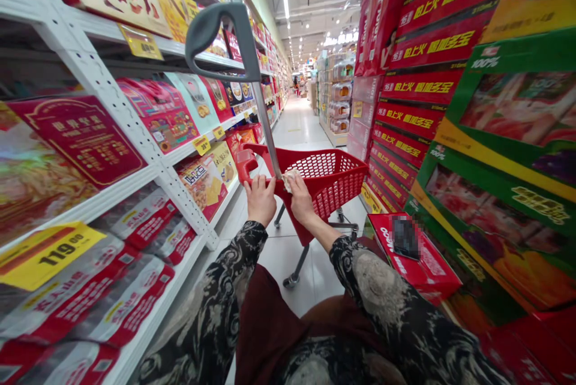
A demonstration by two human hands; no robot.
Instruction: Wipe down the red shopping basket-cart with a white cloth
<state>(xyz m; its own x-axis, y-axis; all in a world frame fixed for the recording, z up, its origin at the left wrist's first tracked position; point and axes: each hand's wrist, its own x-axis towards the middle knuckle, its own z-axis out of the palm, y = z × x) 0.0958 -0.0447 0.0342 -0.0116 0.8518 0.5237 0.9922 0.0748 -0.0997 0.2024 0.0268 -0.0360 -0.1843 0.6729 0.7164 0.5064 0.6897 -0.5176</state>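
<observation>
In front of me stands a red plastic shopping basket cart (pixel 335 163) on metal legs with casters. My left hand (pixel 261 198) grips its near rim, fingers curled over the edge. Just to the right, my right hand (pixel 300 196) presses a crumpled whitish cloth or tissue (pixel 290 178) against the rim by the foot of the pole. A silver metal pole (pixel 266 121) rises from this spot, leaning left, and carries a grey loop handle (pixel 225 43). The basket's inside is mostly hidden by its near wall.
White shelves (pixel 184 154) with boxed snacks and yellow price tags line the left side. Stacked red drink cartons (pixel 414 109) and green fruit-juice cartons (pixel 508 163) rise close on the right. A dark, blurred object (pixel 405 236) lies on a red box (pixel 432 274). The aisle floor (pixel 294 115) runs ahead.
</observation>
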